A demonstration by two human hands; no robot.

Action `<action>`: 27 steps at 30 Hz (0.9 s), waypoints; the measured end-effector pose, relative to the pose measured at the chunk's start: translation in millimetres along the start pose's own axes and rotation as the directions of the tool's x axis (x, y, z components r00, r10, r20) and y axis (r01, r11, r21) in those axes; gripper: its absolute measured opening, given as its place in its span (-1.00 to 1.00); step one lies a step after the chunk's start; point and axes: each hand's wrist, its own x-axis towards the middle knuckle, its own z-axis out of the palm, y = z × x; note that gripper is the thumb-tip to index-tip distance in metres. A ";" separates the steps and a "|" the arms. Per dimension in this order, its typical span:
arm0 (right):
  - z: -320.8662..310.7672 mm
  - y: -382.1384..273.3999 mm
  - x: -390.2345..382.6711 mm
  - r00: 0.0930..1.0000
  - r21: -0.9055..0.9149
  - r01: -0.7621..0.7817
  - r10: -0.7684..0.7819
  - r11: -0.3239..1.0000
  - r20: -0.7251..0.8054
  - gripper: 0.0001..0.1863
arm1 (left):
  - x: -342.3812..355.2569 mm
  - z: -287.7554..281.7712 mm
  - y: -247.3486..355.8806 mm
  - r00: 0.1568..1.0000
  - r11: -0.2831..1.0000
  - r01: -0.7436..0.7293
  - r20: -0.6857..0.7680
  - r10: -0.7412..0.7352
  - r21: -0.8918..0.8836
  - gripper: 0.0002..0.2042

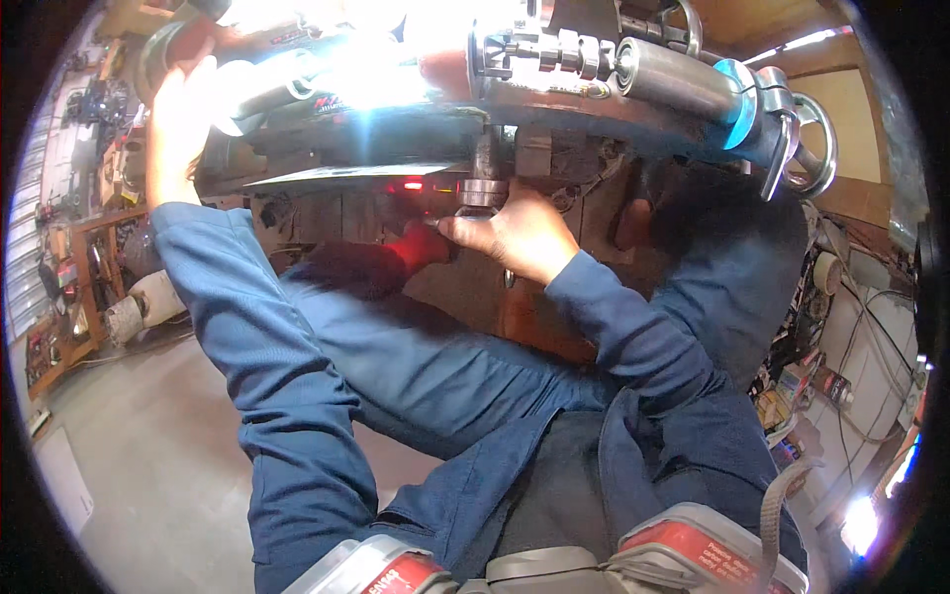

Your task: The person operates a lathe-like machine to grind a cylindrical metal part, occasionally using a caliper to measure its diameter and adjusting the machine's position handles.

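Above my knees runs a dark metal machine bed (564, 117). At its far left, my left hand (183, 109) is up against a rounded end part. Its fingers look bent around that part, though strong glare washes out the detail. Below the middle of the bed, my right hand (526, 233) grips a metal fitting under a ringed metal collar (482, 192). The thumb points left, and the other fingers are partly hidden behind the fitting. A stepped metal shaft (559, 51) lies level on top, beside a thick steel cylinder (678, 79).
A spoked handwheel (815, 144) and a clamp lever (780, 158) stick out at the right end, beside a blue ring (736, 104). A thin flat sheet (346, 174) juts out below the bed. Shelves (94, 287) stand left; cables (866, 327) hang right.
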 end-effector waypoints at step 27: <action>-257.2 3.6 -107.0 0.541 -0.324 0.117 -0.334 0.939 -0.772 -0.53 | -3.3 12.9 39.7 0.986 0.996 -0.034 -0.159 0.047 0.085 -0.64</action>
